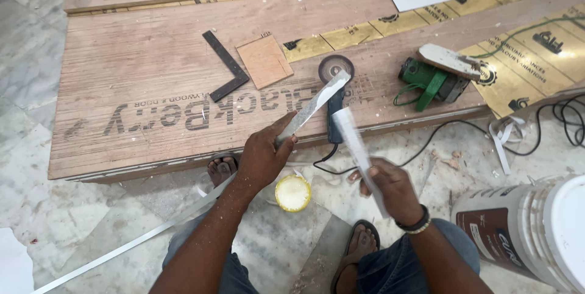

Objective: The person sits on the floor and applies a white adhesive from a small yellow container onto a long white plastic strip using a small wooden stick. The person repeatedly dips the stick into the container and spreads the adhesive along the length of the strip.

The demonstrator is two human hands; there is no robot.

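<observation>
A flat metal file (pixel 314 104), grey and scuffed, is gripped at its near end and slants up and to the right, its far tip over the plywood's near edge. Just right of it, a narrow white laminate strip (pixel 359 157) is gripped near its lower end, leaning up and left, blurred, its top near the file.

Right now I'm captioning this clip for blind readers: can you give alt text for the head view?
Seen from above, a person's left hand holds a flat metal file while the right hand holds a pale strip, over a marble floor. Ahead lie a plywood sheet, an angle grinder, a steel square and a white bucket.
</observation>
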